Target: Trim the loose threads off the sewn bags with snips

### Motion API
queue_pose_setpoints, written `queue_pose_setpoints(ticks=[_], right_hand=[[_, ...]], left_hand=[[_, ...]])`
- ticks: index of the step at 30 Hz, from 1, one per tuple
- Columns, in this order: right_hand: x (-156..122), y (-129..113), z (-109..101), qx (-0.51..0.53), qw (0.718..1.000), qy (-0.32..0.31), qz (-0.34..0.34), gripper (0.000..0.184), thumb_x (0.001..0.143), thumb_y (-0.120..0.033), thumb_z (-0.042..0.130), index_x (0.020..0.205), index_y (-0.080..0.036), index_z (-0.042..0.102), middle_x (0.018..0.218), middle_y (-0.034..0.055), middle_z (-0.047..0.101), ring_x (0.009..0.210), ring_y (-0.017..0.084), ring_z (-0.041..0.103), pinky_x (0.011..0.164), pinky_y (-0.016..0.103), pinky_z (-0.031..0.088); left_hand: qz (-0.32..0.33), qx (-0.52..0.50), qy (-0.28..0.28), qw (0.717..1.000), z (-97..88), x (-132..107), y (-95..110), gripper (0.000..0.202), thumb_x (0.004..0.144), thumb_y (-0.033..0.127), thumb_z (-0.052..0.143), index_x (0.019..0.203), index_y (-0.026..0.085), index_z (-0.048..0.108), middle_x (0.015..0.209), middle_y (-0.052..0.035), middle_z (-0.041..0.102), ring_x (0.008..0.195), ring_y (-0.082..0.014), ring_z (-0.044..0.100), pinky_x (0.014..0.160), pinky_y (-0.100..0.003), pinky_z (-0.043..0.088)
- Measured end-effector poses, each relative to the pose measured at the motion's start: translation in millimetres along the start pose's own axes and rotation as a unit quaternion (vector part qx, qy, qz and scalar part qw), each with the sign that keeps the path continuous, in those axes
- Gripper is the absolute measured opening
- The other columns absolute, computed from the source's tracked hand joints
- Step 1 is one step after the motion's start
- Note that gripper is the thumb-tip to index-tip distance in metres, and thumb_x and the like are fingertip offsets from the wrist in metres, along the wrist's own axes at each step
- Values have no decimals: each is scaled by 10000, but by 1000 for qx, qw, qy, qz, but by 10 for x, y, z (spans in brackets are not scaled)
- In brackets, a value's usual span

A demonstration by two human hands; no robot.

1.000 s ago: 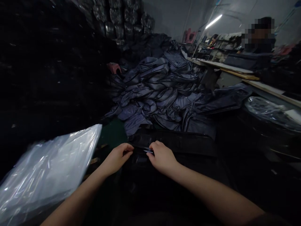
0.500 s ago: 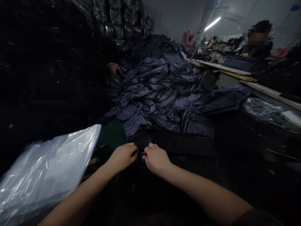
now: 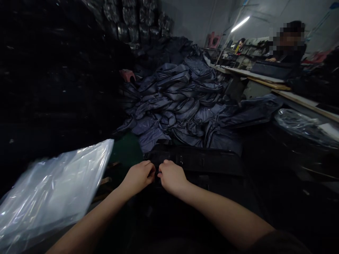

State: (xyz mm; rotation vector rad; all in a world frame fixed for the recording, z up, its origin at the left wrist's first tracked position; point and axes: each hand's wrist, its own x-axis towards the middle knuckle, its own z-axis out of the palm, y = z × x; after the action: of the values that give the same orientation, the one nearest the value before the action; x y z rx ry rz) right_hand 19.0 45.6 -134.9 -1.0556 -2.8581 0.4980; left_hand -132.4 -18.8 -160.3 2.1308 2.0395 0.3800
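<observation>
A black bag (image 3: pixel 214 162) lies in front of me, its details mostly lost in the dark. At its left end my left hand (image 3: pixel 141 175) is closed, thumb and fingers pinched together. My right hand (image 3: pixel 171 176) is closed just beside it, a small gap apart, its fingers curled at the bag's edge. What either hand pinches is too dark and small to make out. A small metal piece shines on the bag to the right of my right hand.
Clear plastic sheets (image 3: pixel 60 187) are stacked at the left. Dark blue bags (image 3: pixel 174 95) lie heaped ahead. Wrapped black bundles (image 3: pixel 135 17) stand behind. A co-worker (image 3: pixel 288 46) sits at a long table (image 3: pixel 265 78) at the right. A plastic-wrapped bundle (image 3: pixel 299 121) lies nearer.
My right hand has shifted slightly left, closer to my left hand. The small bluish piece between the hands no longer shows, and a metal piece on the bag is now visible.
</observation>
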Motion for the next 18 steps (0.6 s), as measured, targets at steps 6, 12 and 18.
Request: queue_pose_setpoints(ticks=[6,12,18], right_hand=[[-77,186,-214,368,923,100,51,175,819,-300,588,941,-179,621,908,29,607,800,139,569,743,270,463],[-331,477,-543,539,824,109,132,329,752,-389,636,988,-162,617,726,-5,581,588,101,500,555,237,423],[-563,633,-417,527,832,96,145,311,754,-391,640,974,-172,622,821,23,624,689,136,562,617,266,452]], left_hand=[[-195,-11,193,962,-104,-61,-299,268,841,275,445,1065,179,557,999,-87,585,966,-242,536,856,-362,405],[-108,-187,112,970,-194,-219,-81,252,837,255,486,1066,227,586,1069,-52,539,945,-181,555,862,-311,440],[-26,-224,-45,973,-121,-258,474,140,756,270,615,895,256,630,971,-2,560,861,-155,552,777,-274,444]])
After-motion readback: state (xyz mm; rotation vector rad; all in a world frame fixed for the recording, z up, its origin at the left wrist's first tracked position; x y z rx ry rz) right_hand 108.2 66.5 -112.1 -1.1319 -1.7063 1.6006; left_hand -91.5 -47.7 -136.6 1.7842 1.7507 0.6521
